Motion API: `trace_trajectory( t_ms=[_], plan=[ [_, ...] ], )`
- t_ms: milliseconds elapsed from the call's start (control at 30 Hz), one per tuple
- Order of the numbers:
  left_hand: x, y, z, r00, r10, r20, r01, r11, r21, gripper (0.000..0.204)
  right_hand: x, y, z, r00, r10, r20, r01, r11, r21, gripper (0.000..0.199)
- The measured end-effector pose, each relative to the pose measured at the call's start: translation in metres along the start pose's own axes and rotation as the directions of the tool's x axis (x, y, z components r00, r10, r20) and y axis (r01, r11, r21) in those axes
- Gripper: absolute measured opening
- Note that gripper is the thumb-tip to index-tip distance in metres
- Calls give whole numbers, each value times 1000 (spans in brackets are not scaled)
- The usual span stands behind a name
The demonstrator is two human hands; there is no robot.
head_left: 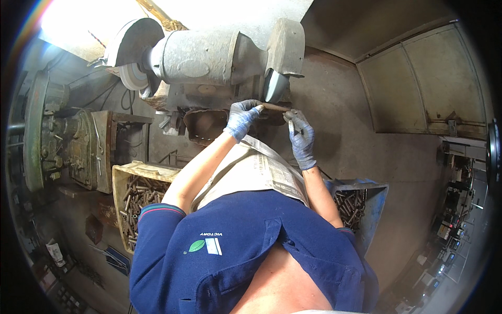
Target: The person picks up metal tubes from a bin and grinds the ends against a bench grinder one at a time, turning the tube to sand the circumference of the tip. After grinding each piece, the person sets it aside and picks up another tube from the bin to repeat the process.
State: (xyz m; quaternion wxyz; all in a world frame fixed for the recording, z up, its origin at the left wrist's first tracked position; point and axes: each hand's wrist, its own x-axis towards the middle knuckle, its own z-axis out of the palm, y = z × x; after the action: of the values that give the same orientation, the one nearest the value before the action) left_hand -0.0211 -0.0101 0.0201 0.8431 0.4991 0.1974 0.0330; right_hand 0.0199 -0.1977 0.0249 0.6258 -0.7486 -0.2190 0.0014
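A short brownish metal rod (275,107) lies crosswise between my two gloved hands. My left hand (242,118) pinches its left end, fingers closed. My right hand (301,138) is closed with its fingertips at the other end. Just beyond the rod is the right-hand wheel (276,87) of a grey bench grinder (201,56), partly covered by its guard (286,48). The rod is very near the wheel's lower edge; whether they touch I cannot tell.
A cream bin (119,201) full of rusty metal pieces stands at my left, and a blue bin (377,209) with similar pieces at my right. The grinder's other wheel (134,77) is far left. A green machine (73,149) stands at left, metal cabinet doors (418,83) at far right.
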Motion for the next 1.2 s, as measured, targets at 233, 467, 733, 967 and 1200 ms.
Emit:
trace_trajectory(
  t_ms=[233, 467, 733, 967, 1200],
  plan=[
    [11, -13, -2, 994, -29, -104, 30, 1000, 5, 10, 1, 21, 10, 995, 91, -50, -86, 991, 103, 12],
    [16, -9, -38, 989, 0, -146, 4, 1000, 28, 9, 6, 16, 43, 996, 90, 16, -92, 984, 156, 14],
    [19, -12, -1, 992, -13, -125, 30, 990, 136, 9, 0, 40, 9, 979, 200, 30, -202, 971, 130, 19],
    [13, 4, 3, 983, -33, -183, 54, 992, 115, 9, 3, 38, 15, 972, 223, 76, -231, 965, 121, 21],
    [25, -11, -37, 968, 26, -249, 31, 974, 223, 10, 3, 41, 44, 976, 189, 108, -205, 964, 168, 24]
  ],
)
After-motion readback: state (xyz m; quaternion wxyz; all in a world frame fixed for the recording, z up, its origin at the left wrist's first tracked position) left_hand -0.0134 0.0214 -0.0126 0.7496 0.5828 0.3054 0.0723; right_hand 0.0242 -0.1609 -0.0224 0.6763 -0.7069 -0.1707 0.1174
